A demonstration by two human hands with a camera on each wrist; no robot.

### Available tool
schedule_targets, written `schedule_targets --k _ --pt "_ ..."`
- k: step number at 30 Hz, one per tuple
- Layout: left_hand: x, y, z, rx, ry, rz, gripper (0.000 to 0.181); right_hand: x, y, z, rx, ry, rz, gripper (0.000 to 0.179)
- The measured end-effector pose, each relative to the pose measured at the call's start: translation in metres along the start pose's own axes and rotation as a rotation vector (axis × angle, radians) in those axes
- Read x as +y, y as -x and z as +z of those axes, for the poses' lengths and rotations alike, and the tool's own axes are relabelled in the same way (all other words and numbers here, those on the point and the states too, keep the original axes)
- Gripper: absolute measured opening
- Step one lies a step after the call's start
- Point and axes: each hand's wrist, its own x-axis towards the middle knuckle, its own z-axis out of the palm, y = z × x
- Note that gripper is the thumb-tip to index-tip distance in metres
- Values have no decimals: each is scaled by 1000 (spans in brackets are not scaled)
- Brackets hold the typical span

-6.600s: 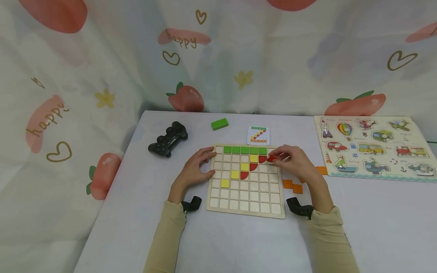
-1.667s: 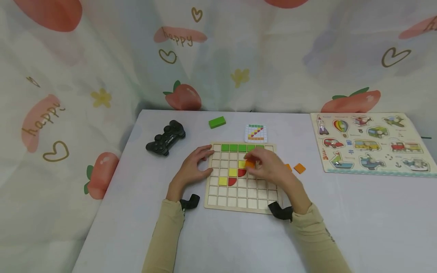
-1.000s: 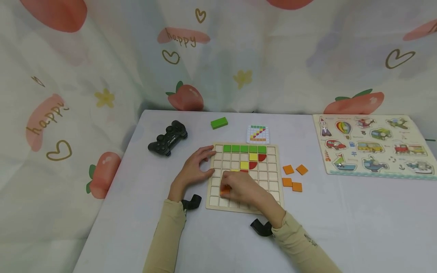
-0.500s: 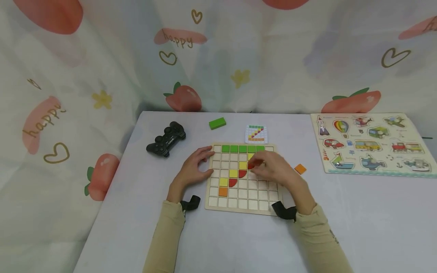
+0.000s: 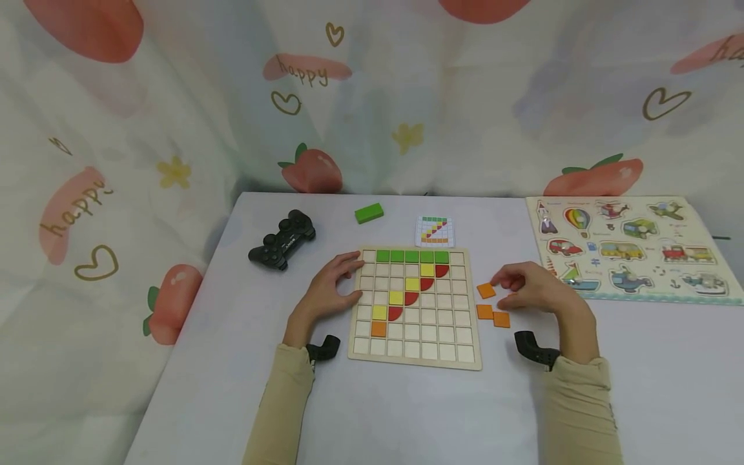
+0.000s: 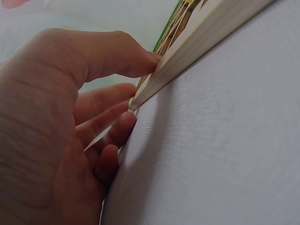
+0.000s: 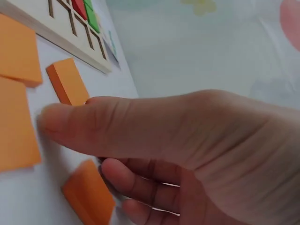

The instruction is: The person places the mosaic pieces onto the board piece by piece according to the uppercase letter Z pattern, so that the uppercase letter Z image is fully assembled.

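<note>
A wooden grid board point(image 5: 416, 365) lies flat on the table, with a row of green tiles point(image 5: 411, 256), a yellow diagonal point(image 5: 412, 284), red quarter-round tiles point(image 5: 410, 298) alongside and one orange tile point(image 5: 378, 329) lower left. My left hand point(image 5: 327, 284) touches the board's left edge; in the left wrist view its thumb point(image 6: 117, 54) is against the wooden side. Right of the board, my right hand point(image 5: 531, 287) is low over loose orange tiles point(image 5: 502, 320), thumb and index tips apart beside an upper one point(image 5: 486, 290). Another orange tile point(image 7: 89, 192) shows below the fingers in the right wrist view.
Behind the board lies a small pattern card point(image 5: 434, 231). A green block point(image 5: 369, 213) and a black game controller point(image 5: 282, 239) sit at the back left. A picture puzzle board point(image 5: 633, 248) covers the back right, and a printed curtain point(image 5: 372, 97) hangs behind the table.
Another red quarter-round tile and one orange tile now sit on the board. My right hand has moved off the board to the loose orange tiles; the left hand stays at the edge.
</note>
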Motion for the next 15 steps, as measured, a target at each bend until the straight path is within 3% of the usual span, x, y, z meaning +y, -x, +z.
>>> schedule_targets --k 8,15 --pt "-1 0 0 -5 -8 -8 58 -10 -11 12 29 26 -43 31" --pt "-2 0 0 -2 -15 -3 58 -16 -15 14 42 55 1 22"
